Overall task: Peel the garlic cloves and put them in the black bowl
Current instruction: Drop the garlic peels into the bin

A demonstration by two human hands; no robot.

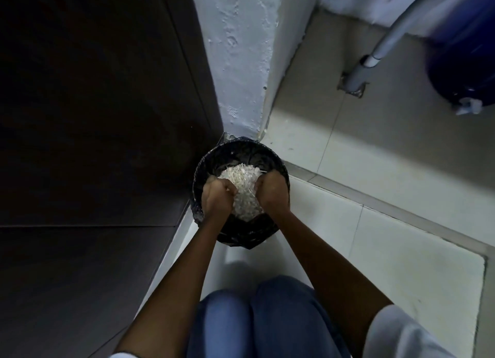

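A round black container point(239, 143) lined with black plastic stands on the floor in a corner, below me. Inside it lies a heap of white, flaky garlic skins point(245, 187). My left hand point(215, 197) is curled round the left side of the heap. My right hand point(273, 194) is curled round the right side of it. Both hands reach down into the container, squeezing the skins between them. No whole cloves can be made out among the flakes.
A dark panel point(93, 103) fills the left side. A rough white wall corner point(241, 49) rises behind the container. A blue drum point(463, 49) and a grey pipe point(388, 36) stand at the upper right on pale floor tiles point(375, 237). My knees in jeans point(254, 317) are at the bottom.
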